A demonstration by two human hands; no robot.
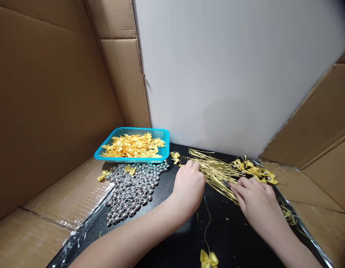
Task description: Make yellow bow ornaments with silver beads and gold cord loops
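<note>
- Head view: the left hand (189, 188) lies knuckles up on the left end of the gold wire bundle (217, 169). Its fingers are curled, and whether they grip a wire cannot be told.
- The right hand (256, 203) rests on the bundle's near right edge, fingers stretched flat, clasping nothing.
- Silver beads (133, 190) lie left of the bundle.
- A blue basket (127, 159) of yellow bows stands farther left.
- A pile of beaded bows (256, 169) lies against the bundle's right end.

No text, label, brand, number or sign can be read. The cardboard panels (49, 93) at left and right, the white wall (230, 74) at the far side and the turquoise basket (120, 130) at far left show only plain, unmarked surfaces.
</note>
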